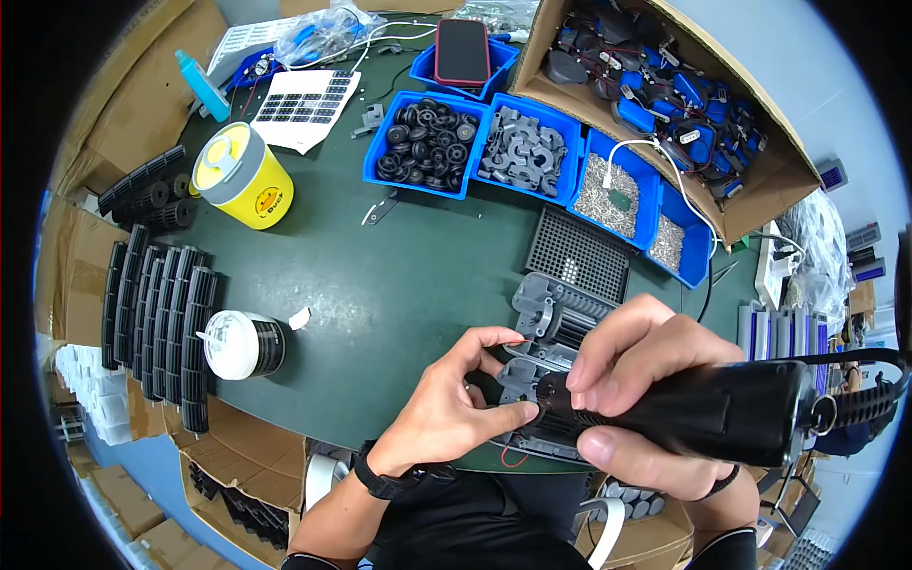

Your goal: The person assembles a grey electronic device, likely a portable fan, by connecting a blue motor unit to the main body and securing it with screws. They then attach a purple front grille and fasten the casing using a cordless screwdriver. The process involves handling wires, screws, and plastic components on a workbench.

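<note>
My right hand [651,356] is wrapped around a black electric screwdriver [736,410]. The driver lies almost level, its front end pointing left over a grey plastic housing [518,378] at the table's near edge; its tip is hard to make out. My left hand [442,408] grips that housing's left end, with the thumb pressed near the driver's front. Thin red wires [514,460] stick out of the part. Just beyond lies another grey housing [539,296] with a ribbed black roller inside, touching a black perforated tray [581,255].
Blue bins hold black wheels [425,142], grey clips [524,152] and small screws [608,195]. Behind them a carton [793,180] contains blue battery packs. Black rollers [157,323], a white-lidded tub [233,344] and a yellow cup [249,185] stand left. A phone [462,52] rests at the back.
</note>
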Available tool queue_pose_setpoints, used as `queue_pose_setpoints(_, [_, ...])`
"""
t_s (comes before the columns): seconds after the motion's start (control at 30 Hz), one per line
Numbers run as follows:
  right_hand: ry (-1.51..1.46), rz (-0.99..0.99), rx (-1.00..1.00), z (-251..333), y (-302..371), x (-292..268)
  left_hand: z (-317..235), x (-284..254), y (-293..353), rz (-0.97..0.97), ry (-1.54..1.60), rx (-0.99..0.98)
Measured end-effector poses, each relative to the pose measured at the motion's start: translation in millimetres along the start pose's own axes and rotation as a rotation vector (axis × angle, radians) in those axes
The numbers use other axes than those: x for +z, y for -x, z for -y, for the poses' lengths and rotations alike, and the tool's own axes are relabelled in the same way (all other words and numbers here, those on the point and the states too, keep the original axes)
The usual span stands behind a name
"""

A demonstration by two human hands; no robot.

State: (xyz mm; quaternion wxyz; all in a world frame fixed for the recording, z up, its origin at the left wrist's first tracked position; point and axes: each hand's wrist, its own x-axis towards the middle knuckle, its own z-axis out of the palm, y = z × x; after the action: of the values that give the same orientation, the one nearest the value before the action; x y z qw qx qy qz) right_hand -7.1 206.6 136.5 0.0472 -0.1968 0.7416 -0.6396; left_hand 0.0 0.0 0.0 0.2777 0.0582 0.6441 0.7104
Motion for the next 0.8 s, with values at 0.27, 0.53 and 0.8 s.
queue_pose_setpoints(0.27, [-0.054,-0.012,-0.185,0.1,-11.1,-29.7,-15.0,0.3,-0.2,0.020,-0.021,-0.083])
queue_pose_setpoints(0.53, [-0.116,-0.457,-0.078,-45.8,-46.4,-60.6,-2.2,1.6,-1.3,0.021,-0.034,-0.053])
queue_pose_setpoints(0.8, [-0.097,-0.424,0.010,-65.9,-55.5,-61.8,-2.4,2.7,-3.1,0.016,-0.003,-0.068])
